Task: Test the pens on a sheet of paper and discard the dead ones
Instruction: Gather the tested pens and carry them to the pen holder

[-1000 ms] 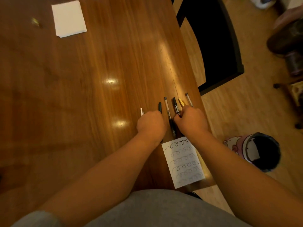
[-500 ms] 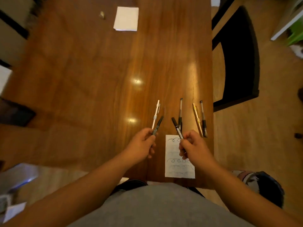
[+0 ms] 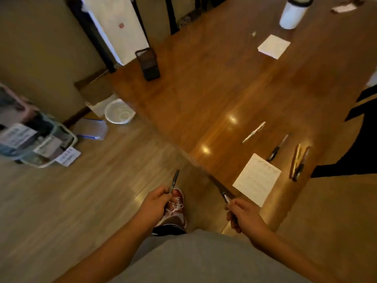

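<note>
My left hand (image 3: 156, 204) pinches a dark pen (image 3: 174, 181) out over the floor, left of the table corner. My right hand (image 3: 243, 216) grips another dark pen (image 3: 221, 190) that points up and left past the table's near edge. The test sheet (image 3: 257, 178), covered with rows of loops, lies near that edge. Beyond it on the wooden table (image 3: 204, 94) lie a white pen (image 3: 254, 132), a black pen (image 3: 278, 148), a yellow pen (image 3: 295, 162) and a dark pen (image 3: 303, 163).
A white basket (image 3: 119, 114) stands on the floor left of the table. A black mesh holder (image 3: 149, 64), a white cup (image 3: 293, 12) and a white paper pad (image 3: 273, 46) sit farther back on the table. A bin of papers (image 3: 34, 137) is at the left, a dark chair (image 3: 359, 144) at the right.
My view has swung left toward the floor. Both hands picked a pen out of the row and have carried them back off the table, the left hand now over the floor.
</note>
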`<action>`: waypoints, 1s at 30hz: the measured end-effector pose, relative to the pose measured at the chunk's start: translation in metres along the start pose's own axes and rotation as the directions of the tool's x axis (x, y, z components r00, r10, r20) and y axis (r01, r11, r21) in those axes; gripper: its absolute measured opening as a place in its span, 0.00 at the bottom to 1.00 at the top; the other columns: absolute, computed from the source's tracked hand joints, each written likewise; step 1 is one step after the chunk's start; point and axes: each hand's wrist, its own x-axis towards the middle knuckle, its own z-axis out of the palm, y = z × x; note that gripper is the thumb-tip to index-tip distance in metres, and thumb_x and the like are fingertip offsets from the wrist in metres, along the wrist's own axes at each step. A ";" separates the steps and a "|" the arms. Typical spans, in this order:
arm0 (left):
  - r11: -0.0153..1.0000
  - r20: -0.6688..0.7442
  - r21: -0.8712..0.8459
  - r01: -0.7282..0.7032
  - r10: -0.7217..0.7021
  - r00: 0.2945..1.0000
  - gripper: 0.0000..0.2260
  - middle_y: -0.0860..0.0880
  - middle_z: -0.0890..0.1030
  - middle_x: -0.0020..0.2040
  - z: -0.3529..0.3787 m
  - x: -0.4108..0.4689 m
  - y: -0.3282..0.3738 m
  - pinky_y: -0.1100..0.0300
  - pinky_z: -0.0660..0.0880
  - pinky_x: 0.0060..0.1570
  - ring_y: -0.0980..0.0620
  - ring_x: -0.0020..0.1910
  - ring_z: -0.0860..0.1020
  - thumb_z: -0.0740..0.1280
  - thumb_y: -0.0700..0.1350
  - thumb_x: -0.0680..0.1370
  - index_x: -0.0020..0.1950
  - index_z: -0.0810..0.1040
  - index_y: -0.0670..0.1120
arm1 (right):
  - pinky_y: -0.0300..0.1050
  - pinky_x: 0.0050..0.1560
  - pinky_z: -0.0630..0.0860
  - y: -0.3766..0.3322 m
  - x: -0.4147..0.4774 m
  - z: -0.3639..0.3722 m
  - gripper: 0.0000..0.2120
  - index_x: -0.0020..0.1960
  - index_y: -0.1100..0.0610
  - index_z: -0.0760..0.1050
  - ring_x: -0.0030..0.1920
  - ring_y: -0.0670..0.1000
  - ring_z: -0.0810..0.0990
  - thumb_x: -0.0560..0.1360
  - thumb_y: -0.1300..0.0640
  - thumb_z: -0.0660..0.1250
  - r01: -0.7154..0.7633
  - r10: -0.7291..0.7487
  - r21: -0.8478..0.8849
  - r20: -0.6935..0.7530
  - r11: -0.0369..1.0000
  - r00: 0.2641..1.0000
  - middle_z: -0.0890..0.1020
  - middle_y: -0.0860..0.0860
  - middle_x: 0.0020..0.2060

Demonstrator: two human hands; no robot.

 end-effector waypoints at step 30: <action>0.920 -0.319 -0.371 0.128 -0.255 0.913 0.09 0.45 0.80 0.40 -0.414 0.043 -0.081 0.61 0.70 0.33 0.52 0.35 0.76 0.59 0.36 0.80 0.49 0.79 0.43 | 0.43 0.31 0.69 -0.247 0.106 0.396 0.10 0.47 0.63 0.77 0.32 0.50 0.74 0.80 0.57 0.62 0.129 -0.014 -0.386 0.288 0.914 0.958 0.78 0.54 0.34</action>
